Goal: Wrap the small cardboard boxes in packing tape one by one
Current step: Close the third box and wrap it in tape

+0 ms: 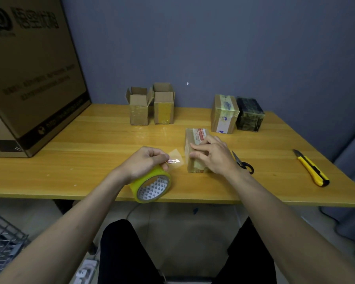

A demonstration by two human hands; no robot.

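Person, viewed from the head camera. Both forearms bare to the near edge of view; no sleeves visible. Left hand point(146, 160) and right hand point(213, 155) carry no gloves, rings or watch. Legs clad in plain black trousers point(123, 255).

The right hand point(214, 154) hides the scissors' point(242, 163) middle, seemingly part-open.
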